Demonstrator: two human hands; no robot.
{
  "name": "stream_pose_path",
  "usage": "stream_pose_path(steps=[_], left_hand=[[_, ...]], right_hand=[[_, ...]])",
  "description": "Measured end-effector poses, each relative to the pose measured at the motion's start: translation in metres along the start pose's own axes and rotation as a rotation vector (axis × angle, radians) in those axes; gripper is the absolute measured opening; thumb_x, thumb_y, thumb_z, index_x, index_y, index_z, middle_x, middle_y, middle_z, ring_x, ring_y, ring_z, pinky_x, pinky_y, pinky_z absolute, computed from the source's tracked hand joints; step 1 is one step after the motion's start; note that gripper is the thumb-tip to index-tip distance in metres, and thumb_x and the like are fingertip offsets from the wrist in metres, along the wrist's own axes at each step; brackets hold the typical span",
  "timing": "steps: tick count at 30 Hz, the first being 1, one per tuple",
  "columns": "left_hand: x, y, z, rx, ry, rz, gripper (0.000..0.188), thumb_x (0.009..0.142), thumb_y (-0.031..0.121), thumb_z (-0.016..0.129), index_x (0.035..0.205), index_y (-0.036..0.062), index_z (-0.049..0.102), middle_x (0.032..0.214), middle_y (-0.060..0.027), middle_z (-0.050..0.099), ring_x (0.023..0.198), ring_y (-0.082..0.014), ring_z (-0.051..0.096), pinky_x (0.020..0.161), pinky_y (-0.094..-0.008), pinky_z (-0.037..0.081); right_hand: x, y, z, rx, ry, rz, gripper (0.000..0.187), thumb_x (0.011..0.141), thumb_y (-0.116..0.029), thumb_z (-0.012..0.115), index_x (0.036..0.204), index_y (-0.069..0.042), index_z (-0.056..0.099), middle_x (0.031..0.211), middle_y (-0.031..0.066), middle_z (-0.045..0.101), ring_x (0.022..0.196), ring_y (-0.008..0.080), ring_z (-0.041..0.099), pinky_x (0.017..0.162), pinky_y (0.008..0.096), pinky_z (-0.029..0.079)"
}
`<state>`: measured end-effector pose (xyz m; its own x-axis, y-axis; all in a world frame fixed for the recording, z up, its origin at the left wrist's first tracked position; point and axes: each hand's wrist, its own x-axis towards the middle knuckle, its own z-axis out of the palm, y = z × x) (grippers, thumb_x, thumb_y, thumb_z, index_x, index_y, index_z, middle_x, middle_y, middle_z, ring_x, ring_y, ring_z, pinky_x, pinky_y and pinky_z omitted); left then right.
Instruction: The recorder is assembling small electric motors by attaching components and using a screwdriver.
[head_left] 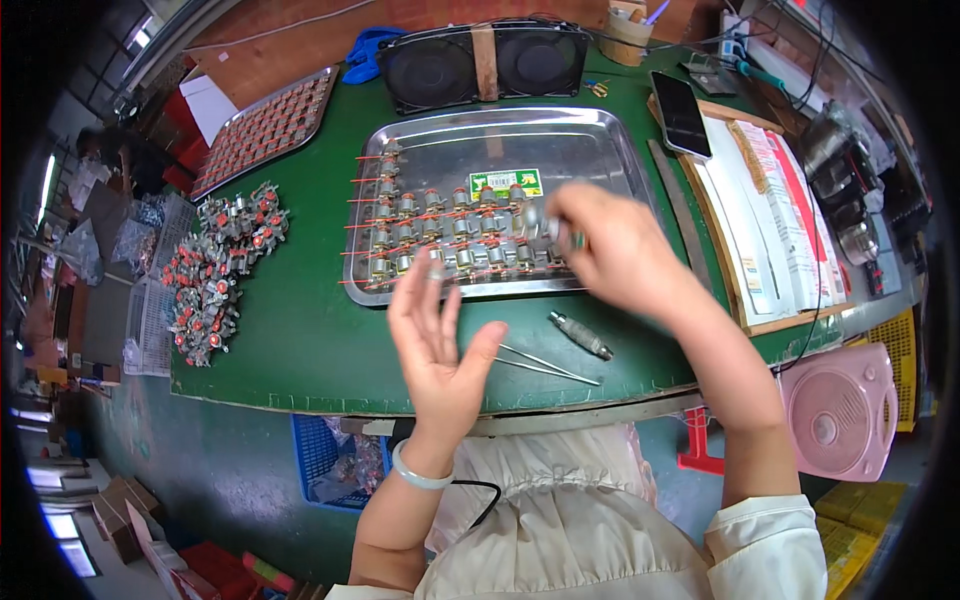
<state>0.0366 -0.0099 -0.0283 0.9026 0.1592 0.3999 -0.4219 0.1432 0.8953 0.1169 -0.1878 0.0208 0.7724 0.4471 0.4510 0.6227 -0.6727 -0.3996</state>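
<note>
green bench: metal tray, tweezers, component pile

Brightly lit bench, motion-blurred right hand, dark fisheye edges

I'm remotely seeing parts lying in a tray, tweezers resting before it near the desk's front edge, fans standing behind.

A small rectangular label in green and yellow, with a white barcode panel, lies on the floor of the metal tray, upper centre of the frame; its lettering is tiny. On the white papers at right, faint printed marks are too small to read.
</note>
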Motion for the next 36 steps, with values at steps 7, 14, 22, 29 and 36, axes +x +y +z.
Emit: stream_pose_path(steps=[7,14,22,29,36], left_hand=[[0.01,0.019,-0.025,0.181,0.256,0.078,0.042,0.084,-0.001,0.05,0.122,-0.0016,0.032,0.129,-0.0155,0.035,0.118,-0.028,0.038,0.095,-0.0386,0.038],[0.018,0.042,-0.063,0.28,0.375,0.171,0.032,0.087,0.001,0.044,0.118,-0.0019,0.038,0.123,-0.016,0.041,0.113,-0.0252,0.042,0.092,-0.0382,0.041],[0.036,0.047,-0.101,0.401,0.47,0.204,0.024,0.089,0.004,0.046,0.111,-0.0036,0.044,0.116,-0.0145,0.047,0.109,-0.021,0.046,0.091,-0.0333,0.043],[0.059,0.052,-0.175,0.948,0.344,0.218,0.022,0.083,0.008,0.055,0.103,-0.0005,0.053,0.103,-0.0104,0.055,0.099,-0.021,0.052,0.088,-0.0306,0.038],[0.124,0.072,-0.243,1.467,0.241,0.34,0.033,0.08,0.019,0.059,0.105,-0.0007,0.053,0.101,-0.0181,0.056,0.094,-0.0324,0.053,0.084,-0.0383,0.04]], right_hand=[[0.015,0.063,0.004,-0.071,-0.054,0.033,0.025,0.063,0.006,0.054,0.087,-0.001,0.05,0.089,0.0135,0.053,0.084,0.0341,0.054,0.069,0.0407,0.043],[0.022,0.06,0.015,-0.053,-0.091,-0.001,0.025,0.063,0.007,0.054,0.086,-0.002,0.05,0.088,0.013,0.052,0.084,0.0344,0.054,0.07,0.0412,0.043],[0.023,0.064,0.015,-0.081,-0.158,0.011,0.023,0.063,0.004,0.055,0.085,-0.002,0.051,0.086,0.0131,0.052,0.082,0.034,0.054,0.068,0.0405,0.044],[0.027,0.06,0.006,0.009,-0.179,0.061,0.02,0.064,0.001,0.055,0.084,0.001,0.054,0.076,0.0112,0.049,0.066,0.0265,0.05,0.06,0.0346,0.041],[0.051,0.007,-0.011,0.177,-0.216,0.21,0.037,0.065,0.0,0.051,0.099,-0.001,0.038,0.074,0.0148,0.044,0.066,0.0258,0.046,0.066,0.0329,0.041]])
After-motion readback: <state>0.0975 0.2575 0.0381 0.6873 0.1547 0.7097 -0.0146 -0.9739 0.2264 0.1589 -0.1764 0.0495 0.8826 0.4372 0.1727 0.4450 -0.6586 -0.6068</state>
